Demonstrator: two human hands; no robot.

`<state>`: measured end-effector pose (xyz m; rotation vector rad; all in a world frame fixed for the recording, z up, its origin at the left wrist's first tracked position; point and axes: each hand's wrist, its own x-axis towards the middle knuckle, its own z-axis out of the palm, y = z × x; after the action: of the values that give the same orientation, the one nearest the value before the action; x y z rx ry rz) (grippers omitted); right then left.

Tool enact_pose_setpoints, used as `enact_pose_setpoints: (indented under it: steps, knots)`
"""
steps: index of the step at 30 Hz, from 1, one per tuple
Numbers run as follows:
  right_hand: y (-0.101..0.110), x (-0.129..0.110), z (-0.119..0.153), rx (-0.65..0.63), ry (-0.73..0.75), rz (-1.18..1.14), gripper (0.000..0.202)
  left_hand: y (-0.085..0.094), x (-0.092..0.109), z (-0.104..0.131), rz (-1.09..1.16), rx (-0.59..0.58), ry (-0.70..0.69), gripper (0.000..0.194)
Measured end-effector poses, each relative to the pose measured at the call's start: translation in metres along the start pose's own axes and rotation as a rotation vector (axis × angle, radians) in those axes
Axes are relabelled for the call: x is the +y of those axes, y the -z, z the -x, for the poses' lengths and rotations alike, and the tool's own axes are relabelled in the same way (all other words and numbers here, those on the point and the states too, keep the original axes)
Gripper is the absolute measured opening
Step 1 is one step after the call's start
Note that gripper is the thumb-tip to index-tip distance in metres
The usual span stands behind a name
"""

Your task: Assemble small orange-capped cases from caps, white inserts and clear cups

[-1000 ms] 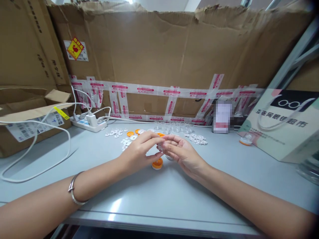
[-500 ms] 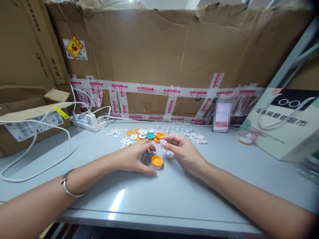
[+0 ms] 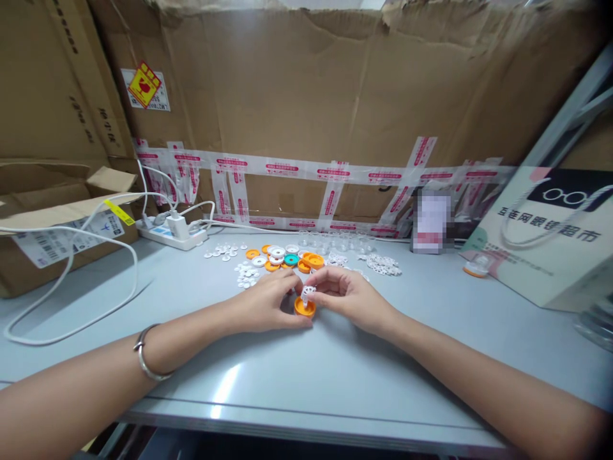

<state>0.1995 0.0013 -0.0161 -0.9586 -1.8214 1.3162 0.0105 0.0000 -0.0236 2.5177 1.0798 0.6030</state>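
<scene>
1 cap (image 3: 304, 310) before other caps (image 3: 291, 259), on table (image 3: 383, 390)

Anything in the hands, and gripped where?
The right hand pinches a small white openwork plastic piece by its edge. The left hand curls around the side of a round orange plastic cap.

a slim silvery bangle (image 3: 142, 359), seemingly with a raised clasp, circles the left wrist (image 3: 161, 350).

Upright screen (image 3: 431, 222) pixelated; clear container (image 3: 596, 324) (far right) cut off.
</scene>
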Motion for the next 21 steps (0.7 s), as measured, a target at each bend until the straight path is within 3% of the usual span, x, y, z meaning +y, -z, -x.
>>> enact_pose_setpoints:
  steps: [9, 21]
  knots:
    - [0.0007, 0.0046, 0.0001, -0.027, 0.029, 0.041, 0.023, -0.0011, -0.0035, -0.0014, 0.007, 0.012, -0.025, 0.033]
    - [0.0007, 0.0085, -0.0001, 0.012, 0.268, 0.314, 0.009, -0.0014, -0.0035, -0.003, 0.042, -0.02, -0.014, 0.034]
